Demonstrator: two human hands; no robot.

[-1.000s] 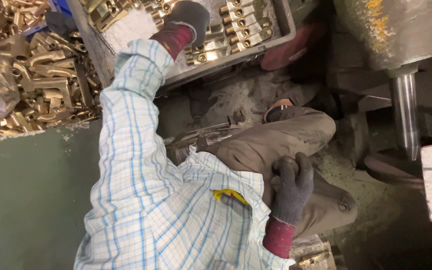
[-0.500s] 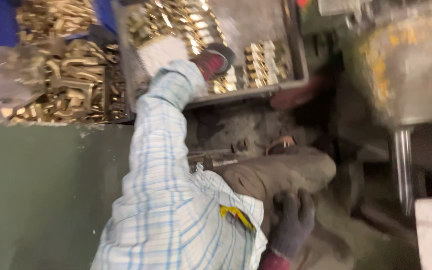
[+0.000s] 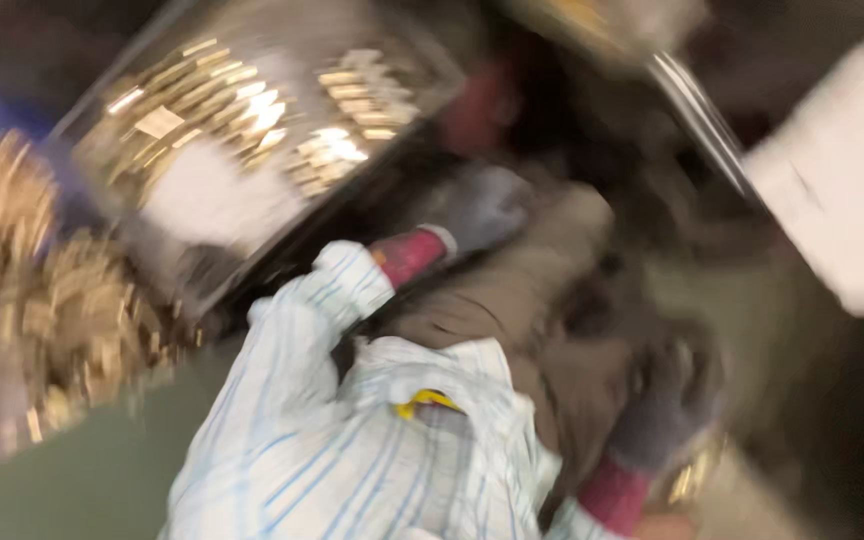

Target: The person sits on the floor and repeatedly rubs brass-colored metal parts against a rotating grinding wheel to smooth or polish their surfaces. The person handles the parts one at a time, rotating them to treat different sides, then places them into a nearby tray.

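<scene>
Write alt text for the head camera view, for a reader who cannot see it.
Motion-blurred view down at a seated person in a checked shirt: the grey-gloved left hand is near the knee, below a metal tray of brass parts. The gloved right hand rests at the thigh. Whether either hand holds anything is unclear.

I see no screen and no sign. In the metal tray (image 3: 252,130), a white flat piece (image 3: 202,195), maybe a sheet or a bag, lies at the near side below the brass parts (image 3: 212,100). A small pale tag (image 3: 159,122) lies on these parts. All is blurred.
</scene>
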